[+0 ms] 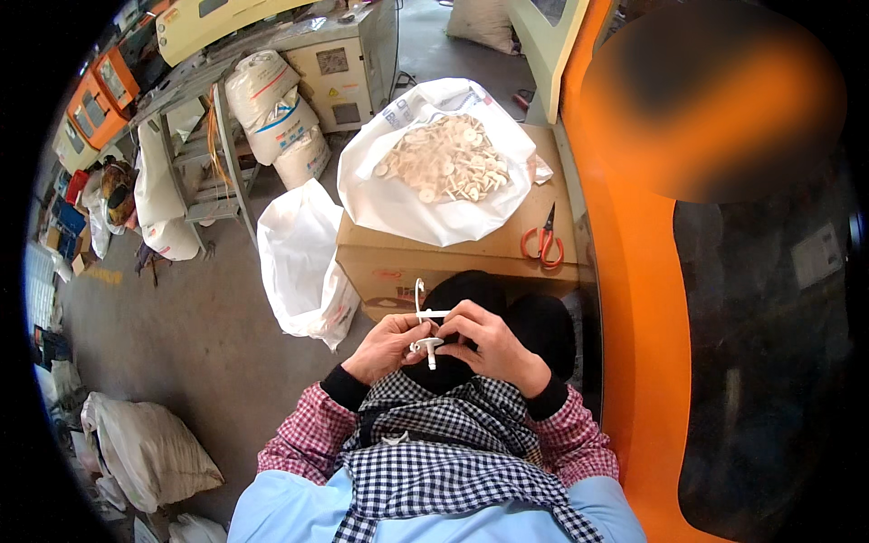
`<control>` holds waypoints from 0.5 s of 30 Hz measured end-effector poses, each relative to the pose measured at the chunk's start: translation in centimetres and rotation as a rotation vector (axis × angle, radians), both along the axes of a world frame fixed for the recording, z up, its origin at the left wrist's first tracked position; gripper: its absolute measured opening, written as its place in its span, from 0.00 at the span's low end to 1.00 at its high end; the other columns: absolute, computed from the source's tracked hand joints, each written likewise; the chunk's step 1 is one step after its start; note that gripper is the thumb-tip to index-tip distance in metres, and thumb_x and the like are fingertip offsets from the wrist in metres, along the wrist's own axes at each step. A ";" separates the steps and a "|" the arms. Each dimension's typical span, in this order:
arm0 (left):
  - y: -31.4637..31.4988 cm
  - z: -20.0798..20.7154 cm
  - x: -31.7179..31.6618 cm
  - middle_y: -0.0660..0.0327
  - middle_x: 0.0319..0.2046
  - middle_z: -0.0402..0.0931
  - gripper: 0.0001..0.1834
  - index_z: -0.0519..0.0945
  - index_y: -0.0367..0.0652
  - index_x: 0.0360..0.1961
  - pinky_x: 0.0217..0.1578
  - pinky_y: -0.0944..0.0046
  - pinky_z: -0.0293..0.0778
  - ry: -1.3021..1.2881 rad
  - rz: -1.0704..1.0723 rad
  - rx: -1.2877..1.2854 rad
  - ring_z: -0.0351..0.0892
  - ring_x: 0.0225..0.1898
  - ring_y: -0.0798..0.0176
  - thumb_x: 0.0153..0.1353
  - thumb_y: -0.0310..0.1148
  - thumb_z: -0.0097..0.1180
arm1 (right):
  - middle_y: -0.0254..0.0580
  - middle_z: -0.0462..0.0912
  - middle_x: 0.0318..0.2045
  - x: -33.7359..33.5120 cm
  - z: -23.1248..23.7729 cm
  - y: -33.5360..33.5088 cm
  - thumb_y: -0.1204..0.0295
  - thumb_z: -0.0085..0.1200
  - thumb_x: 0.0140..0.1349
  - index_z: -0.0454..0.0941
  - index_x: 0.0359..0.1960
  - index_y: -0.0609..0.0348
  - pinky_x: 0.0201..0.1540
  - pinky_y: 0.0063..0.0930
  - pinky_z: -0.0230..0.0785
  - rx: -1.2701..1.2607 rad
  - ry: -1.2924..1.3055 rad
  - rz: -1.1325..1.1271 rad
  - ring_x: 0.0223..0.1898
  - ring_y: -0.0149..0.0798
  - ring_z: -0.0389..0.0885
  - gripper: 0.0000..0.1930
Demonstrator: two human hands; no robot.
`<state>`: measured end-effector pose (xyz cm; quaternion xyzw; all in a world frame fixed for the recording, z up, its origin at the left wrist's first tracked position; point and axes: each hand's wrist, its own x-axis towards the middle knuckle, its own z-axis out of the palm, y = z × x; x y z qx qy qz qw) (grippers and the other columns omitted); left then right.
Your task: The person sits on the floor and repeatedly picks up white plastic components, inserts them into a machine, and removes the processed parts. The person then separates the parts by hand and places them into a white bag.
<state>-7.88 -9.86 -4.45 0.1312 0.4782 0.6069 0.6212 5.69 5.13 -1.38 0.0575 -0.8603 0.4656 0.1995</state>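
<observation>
In front of my lap, my left hand [387, 348] and my right hand [493, 346] close on a white moulded plastic piece. This piece has a round disc with a short stem [430, 346] low between the fingers. A thin curved plastic strip [419, 297] rises from it, hooked at its top. The left thumb and fingers pinch it from one side, while the right fingertips grip near the crossbar and disc. Beyond the hands, a white plastic bag [407, 228] stands open on a cardboard box [385, 262], full of cream disc-shaped parts with stems [453, 158].
Red-handled scissors [543, 244] lie on the box, right of the bag. Another open white bag [299, 262] stands on the floor left of the box. An orange machine [634, 317] walls the right side. Stacked sacks [272, 109] and a metal ladder [213, 181] stand far left.
</observation>
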 end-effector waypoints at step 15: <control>0.8 -1.3 0.9 0.66 0.21 0.73 0.11 0.75 0.38 0.38 0.14 0.77 0.61 -0.230 0.196 0.055 0.67 0.14 0.75 0.66 0.36 0.47 | 0.43 0.77 0.30 -0.1 -2.3 -1.5 0.78 0.56 0.56 0.75 0.35 0.67 0.31 0.23 0.70 -0.185 -0.050 -0.178 0.29 0.33 0.77 0.07</control>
